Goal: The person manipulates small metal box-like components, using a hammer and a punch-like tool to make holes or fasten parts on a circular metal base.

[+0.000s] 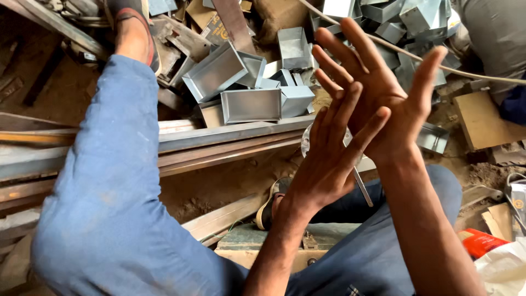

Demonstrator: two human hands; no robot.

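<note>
Galvanised sheet-metal boxes (249,90) lie heaped on the dirt floor beyond my knees, well apart from my hands. I hold both hands raised before me, empty. My left hand (329,159) has its fingers spread and rests palm-first against my right hand (383,96), also spread, as if rubbing them together. A thin metal piece (361,183) shows just behind my left hand; I cannot tell whether I touch it. Steel rails (230,140) run across under my blue-trousered leg (109,181). I judge this a pause between pieces; picking up another box would call for a forward reach.
</note>
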